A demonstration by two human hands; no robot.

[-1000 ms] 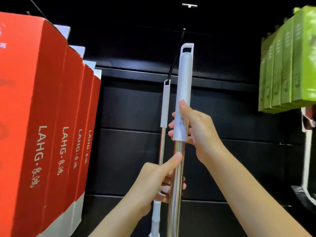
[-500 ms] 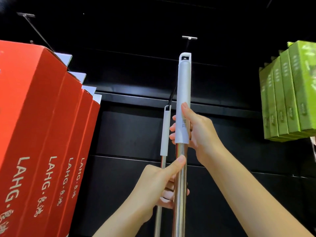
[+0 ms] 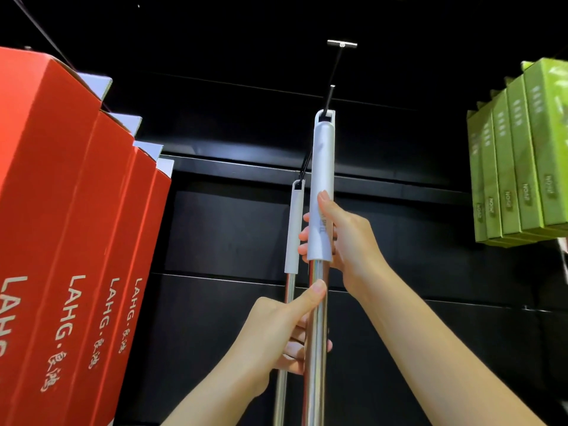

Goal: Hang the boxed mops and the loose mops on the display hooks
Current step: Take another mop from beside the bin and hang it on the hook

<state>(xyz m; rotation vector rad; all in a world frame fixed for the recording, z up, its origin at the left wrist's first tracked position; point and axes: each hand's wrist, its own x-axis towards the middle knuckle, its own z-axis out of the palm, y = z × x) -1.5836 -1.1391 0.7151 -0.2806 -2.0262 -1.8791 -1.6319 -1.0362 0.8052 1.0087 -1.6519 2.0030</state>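
Red boxed mops (image 3: 70,241) hang in a row at the left of the black display wall (image 3: 230,235). My left hand (image 3: 276,330) grips the loose mop's (image 3: 321,186) steel pole; my right hand (image 3: 344,241) grips its white handle, whose loop sits around the hook (image 3: 330,87). Another mop (image 3: 293,229) hangs just behind. Green boxes (image 3: 519,161) hang right.

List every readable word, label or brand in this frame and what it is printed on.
"LAHG·" then Chinese characters I cannot make out: spines of the red boxes.
Green boxes: small labels and characters, too blurred to read.
Held mop's grey grip: faint print, unreadable.
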